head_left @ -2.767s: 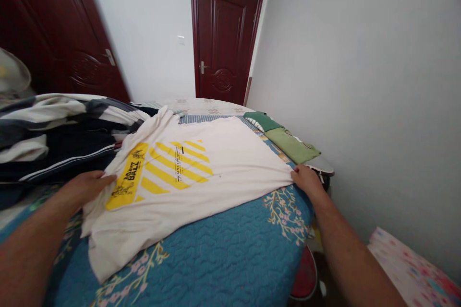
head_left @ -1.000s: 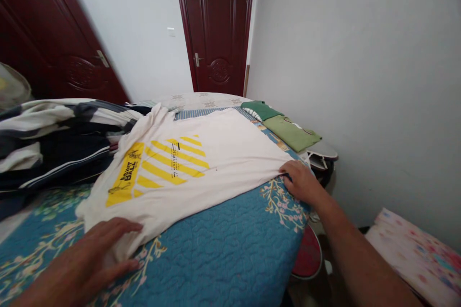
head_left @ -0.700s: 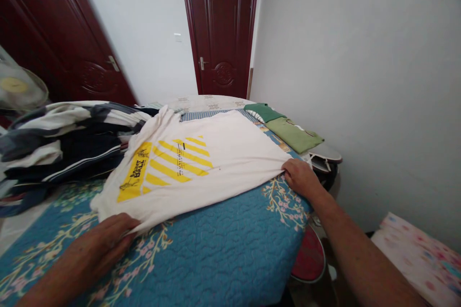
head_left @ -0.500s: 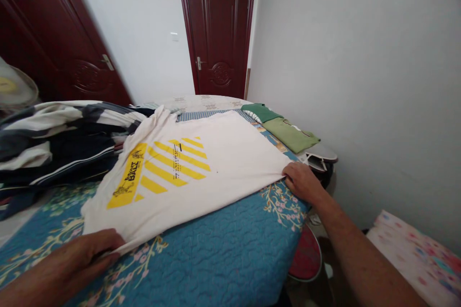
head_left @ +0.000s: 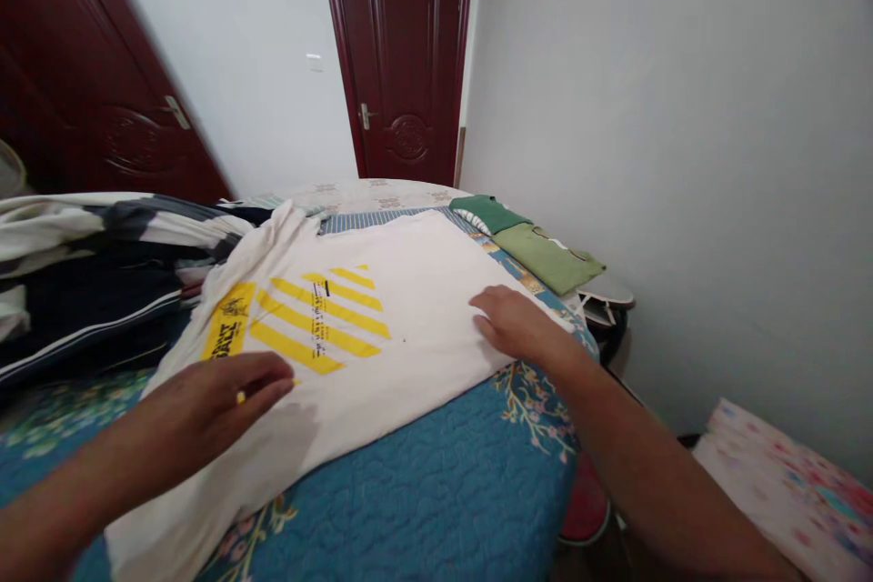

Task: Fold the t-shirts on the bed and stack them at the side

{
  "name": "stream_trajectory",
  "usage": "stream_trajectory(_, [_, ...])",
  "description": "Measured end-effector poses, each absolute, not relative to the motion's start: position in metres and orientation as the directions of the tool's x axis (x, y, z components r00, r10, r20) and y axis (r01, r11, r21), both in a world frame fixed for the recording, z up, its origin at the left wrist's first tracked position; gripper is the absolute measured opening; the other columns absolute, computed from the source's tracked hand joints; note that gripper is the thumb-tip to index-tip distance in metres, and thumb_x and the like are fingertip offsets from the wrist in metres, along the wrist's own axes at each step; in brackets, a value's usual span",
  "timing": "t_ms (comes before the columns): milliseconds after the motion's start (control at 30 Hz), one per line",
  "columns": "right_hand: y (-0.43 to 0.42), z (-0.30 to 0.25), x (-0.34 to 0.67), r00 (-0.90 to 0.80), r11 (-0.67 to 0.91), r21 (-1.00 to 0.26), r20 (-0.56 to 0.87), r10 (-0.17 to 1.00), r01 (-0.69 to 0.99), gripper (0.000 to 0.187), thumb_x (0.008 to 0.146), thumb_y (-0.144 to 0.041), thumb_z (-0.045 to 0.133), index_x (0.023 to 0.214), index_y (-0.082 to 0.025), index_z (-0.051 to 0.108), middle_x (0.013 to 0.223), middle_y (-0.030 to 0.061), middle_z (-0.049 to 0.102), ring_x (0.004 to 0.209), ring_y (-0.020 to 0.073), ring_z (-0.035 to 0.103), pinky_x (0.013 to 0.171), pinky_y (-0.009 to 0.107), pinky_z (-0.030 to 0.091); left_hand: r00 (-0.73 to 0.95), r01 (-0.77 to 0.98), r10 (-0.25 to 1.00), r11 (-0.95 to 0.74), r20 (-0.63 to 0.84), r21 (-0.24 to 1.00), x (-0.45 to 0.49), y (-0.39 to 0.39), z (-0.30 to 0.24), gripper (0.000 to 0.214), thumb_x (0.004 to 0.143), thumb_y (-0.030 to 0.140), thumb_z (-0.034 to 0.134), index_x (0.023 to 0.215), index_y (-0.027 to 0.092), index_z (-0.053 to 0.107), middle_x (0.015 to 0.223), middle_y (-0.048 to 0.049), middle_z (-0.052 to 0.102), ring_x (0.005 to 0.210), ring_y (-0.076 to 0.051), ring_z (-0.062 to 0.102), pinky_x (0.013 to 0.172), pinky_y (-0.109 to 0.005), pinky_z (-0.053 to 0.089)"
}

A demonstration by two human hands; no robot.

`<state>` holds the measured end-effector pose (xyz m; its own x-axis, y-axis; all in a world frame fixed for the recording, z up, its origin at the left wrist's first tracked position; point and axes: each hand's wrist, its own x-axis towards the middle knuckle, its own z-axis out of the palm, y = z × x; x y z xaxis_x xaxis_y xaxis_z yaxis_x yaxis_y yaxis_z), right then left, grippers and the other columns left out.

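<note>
A white T-shirt point(head_left: 436, 282) with a yellow striped print and black lettering lies spread over a blue quilted, flowered cover point(head_left: 409, 482). My left hand point(head_left: 235, 396) is over the shirt's printed part, thumb and fingers a little apart, with nothing held. Over the plain right part of the shirt is my right hand point(head_left: 508, 320), its fingers loosely apart and no cloth gripped. Whether its fingertips touch the fabric I cannot tell. Part of the print is hidden behind my left hand.
A heap of dark and white clothes point(head_left: 102, 282) lies at the left. A folded light green garment point(head_left: 552, 259) and a dark green one point(head_left: 491, 214) rest along the right edge, near the wall point(head_left: 655, 127). Beyond the table are red-brown doors point(head_left: 406, 55). A flowered pink item point(head_left: 784, 491) is at lower right.
Both hands have let go of the shirt's near edge corners and moved inward over it. The near left corner of the shirt now lies loose, closer to me.
</note>
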<state>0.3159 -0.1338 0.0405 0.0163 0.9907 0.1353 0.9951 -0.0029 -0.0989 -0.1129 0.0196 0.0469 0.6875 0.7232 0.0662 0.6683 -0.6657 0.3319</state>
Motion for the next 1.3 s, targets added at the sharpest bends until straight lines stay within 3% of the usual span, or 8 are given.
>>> stream_trajectory(100, [-0.077, 0.026, 0.26, -0.168, 0.227, -0.188, 0.289, 0.942, 0.956, 0.051, 0.107, -0.036, 0.05, 0.15, -0.01, 0.055, 0.157, 0.0188, 0.054, 0.148, 0.0278, 0.046, 0.123, 0.043, 0.039, 0.699, 0.663, 0.704, -0.704, 0.127, 0.255, -0.058, 0.044, 0.04, 0.066, 0.098, 0.066, 0.041, 0.143, 0.024, 0.065, 0.146, -0.0109, 0.068, 0.129, -0.033, 0.065, 0.111, -0.047, 0.051])
stream_trajectory(200, [-0.036, -0.003, 0.221, -0.209, 0.273, -0.222, 0.273, 0.939, 0.936, 0.063, 0.108, -0.047, 0.047, 0.158, -0.009, 0.045, 0.167, 0.0188, 0.043, 0.157, 0.0281, 0.034, 0.129, 0.045, 0.032, 0.672, 0.691, 0.714, -0.7, 0.197, 0.179, -0.035, 0.059, -0.002, 0.075, 0.1, 0.06, 0.036, 0.157, 0.012, 0.05, 0.155, -0.0203, 0.058, 0.139, -0.035, 0.059, 0.114, -0.05, 0.049])
stream_trajectory(367, [-0.017, -0.034, 0.227, -0.138, 0.171, -0.245, 0.148, 0.979, 0.954, 0.071, 0.108, -0.062, 0.036, 0.163, -0.017, 0.041, 0.174, 0.0126, 0.033, 0.162, 0.0311, 0.025, 0.132, 0.056, 0.022, 0.579, 0.802, 0.785, -0.597, 0.222, 0.019, -0.052, 0.072, -0.056, 0.075, 0.1, 0.058, 0.035, 0.159, 0.013, 0.048, 0.166, -0.0213, 0.045, 0.154, -0.04, 0.039, 0.12, -0.062, 0.038])
stream_trajectory(533, [-0.011, -0.035, 0.291, 0.071, -0.049, -0.209, 0.098, 0.993, 0.977, 0.073, 0.108, -0.063, 0.032, 0.166, -0.019, 0.038, 0.176, 0.0114, 0.027, 0.163, 0.034, 0.021, 0.131, 0.06, 0.018, 0.483, 0.872, 0.869, -0.488, 0.11, 0.024, -0.061, 0.076, -0.054, 0.081, 0.1, 0.064, 0.027, 0.167, 0.02, 0.037, 0.175, -0.0141, 0.032, 0.161, -0.041, 0.027, 0.123, -0.069, 0.027])
stream_trajectory(733, [-0.015, -0.042, 0.388, 0.37, -0.36, -0.103, 0.122, 0.921, 0.927, 0.07, 0.109, -0.058, 0.03, 0.165, -0.017, 0.039, 0.174, 0.0132, 0.031, 0.16, 0.0342, 0.027, 0.129, 0.058, 0.02, 0.39, 0.92, 0.917, -0.391, 0.082, -0.008, -0.076, 0.087, -0.049, 0.085, 0.099, 0.066, 0.026, 0.168, 0.017, 0.036, 0.174, -0.0192, 0.031, 0.161, -0.042, 0.023, 0.123, -0.07, 0.024])
stream_trajectory(833, [-0.019, -0.046, 0.416, 0.436, -0.433, -0.057, 0.168, 0.884, 0.9, 0.065, 0.11, -0.055, 0.032, 0.162, -0.017, 0.043, 0.172, 0.0141, 0.037, 0.157, 0.0326, 0.034, 0.127, 0.054, 0.024, 0.344, 0.939, 0.937, -0.345, 0.07, 0.001, -0.086, 0.097, -0.049, 0.087, 0.099, 0.068, 0.024, 0.168, 0.018, 0.036, 0.175, -0.0199, 0.029, 0.163, -0.04, 0.02, 0.124, -0.072, 0.02])
stream_trajectory(1133, [-0.028, -0.05, 0.419, 0.412, -0.429, -0.007, 0.296, 0.862, 0.903, 0.058, 0.109, -0.047, 0.033, 0.149, -0.011, 0.056, 0.159, 0.0217, 0.052, 0.146, 0.0329, 0.047, 0.119, 0.053, 0.037, 0.192, 0.978, 0.979, -0.196, 0.065, 0.063, -0.089, 0.094, -0.037, 0.09, 0.098, 0.073, 0.025, 0.166, 0.016, 0.038, 0.177, -0.0186, 0.025, 0.161, -0.044, 0.023, 0.123, -0.074, 0.022])
stream_trajectory(1300, [-0.026, -0.04, 0.394, 0.246, -0.281, -0.001, 0.483, 0.84, 0.96, 0.054, 0.108, -0.041, 0.037, 0.149, -0.012, 0.056, 0.162, 0.0203, 0.049, 0.154, 0.035, 0.038, 0.123, 0.059, 0.03, 0.206, 0.975, 0.977, -0.21, 0.061, 0.067, -0.088, 0.087, -0.034, 0.087, 0.1, 0.072, 0.024, 0.166, 0.018, 0.039, 0.177, -0.0182, 0.025, 0.162, -0.043, 0.021, 0.123, -0.074, 0.02])
